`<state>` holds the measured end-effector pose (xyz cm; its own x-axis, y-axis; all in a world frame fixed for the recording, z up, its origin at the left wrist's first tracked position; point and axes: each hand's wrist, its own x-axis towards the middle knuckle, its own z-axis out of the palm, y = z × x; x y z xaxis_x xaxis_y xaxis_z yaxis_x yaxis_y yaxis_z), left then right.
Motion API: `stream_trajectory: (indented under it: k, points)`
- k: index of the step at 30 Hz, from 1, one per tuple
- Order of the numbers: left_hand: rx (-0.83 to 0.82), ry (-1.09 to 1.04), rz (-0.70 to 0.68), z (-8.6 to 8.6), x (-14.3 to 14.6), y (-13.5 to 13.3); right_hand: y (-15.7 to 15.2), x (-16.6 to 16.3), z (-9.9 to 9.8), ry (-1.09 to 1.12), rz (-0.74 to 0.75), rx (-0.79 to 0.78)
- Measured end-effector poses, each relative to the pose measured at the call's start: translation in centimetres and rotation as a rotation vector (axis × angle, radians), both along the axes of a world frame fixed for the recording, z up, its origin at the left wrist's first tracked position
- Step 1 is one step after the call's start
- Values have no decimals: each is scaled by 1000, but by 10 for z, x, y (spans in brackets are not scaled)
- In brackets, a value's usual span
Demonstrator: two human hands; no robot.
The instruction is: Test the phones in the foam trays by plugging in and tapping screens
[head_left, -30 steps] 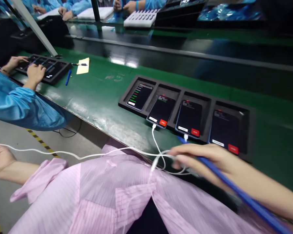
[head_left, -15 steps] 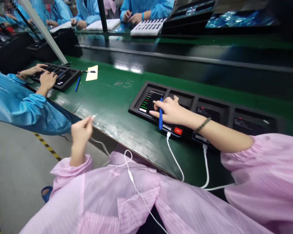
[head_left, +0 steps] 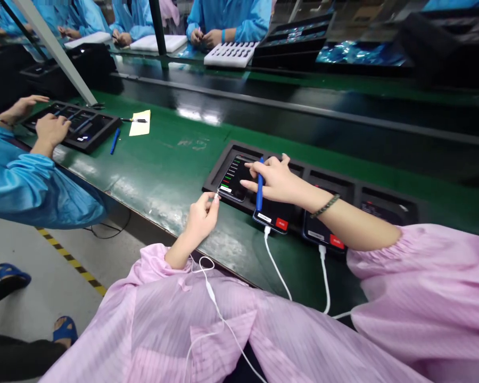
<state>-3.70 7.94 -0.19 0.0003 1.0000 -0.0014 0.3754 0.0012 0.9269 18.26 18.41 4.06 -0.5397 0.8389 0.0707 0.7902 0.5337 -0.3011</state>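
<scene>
My left hand [head_left: 201, 219] pinches the small white plug [head_left: 216, 196] of an earphone cable. The plug is at the lower edge of a phone [head_left: 233, 178] in the leftmost slot of a black tray [head_left: 213, 178]; whether it is inserted, I cannot tell. Coloured lines of text show on that phone's screen. My right hand [head_left: 277, 180] grips a blue pen [head_left: 259, 186], its fingers over the phone's right side. Beneath this hand, a second phone [head_left: 269, 217] with a red block on screen has a white charging cable [head_left: 268, 236] plugged in. The earphone cable [head_left: 210, 291] runs across my lap.
Another phone [head_left: 319, 234] to the right is also cabled. On the left, a co-worker's hands [head_left: 51, 130] are over a similar tray [head_left: 99, 139]. A blue pen [head_left: 115, 141] and yellow paper [head_left: 139, 123] lie between us. A white foam tray [head_left: 229, 56] stands across the line.
My left hand has moved right with the plug, from beyond the table edge to the leftmost phone's lower edge. My right hand stays over the tray with the pen. The view has shifted slightly.
</scene>
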Motion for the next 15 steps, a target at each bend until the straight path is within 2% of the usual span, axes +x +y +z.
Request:
stream_trajectory:
  k: [5,8,11,15]
  points:
    - [-11,164,-38,11,2,-4,10,1,-8,12,8,-47]
    - [-7,288,-44,12,2,-6,13,2,-8,47,-3,-27]
    - [-4,354,-32,9,2,-7,25,6,-7,93,-78,12]
    - [-7,378,-7,7,2,-5,46,9,-14,61,-219,-23]
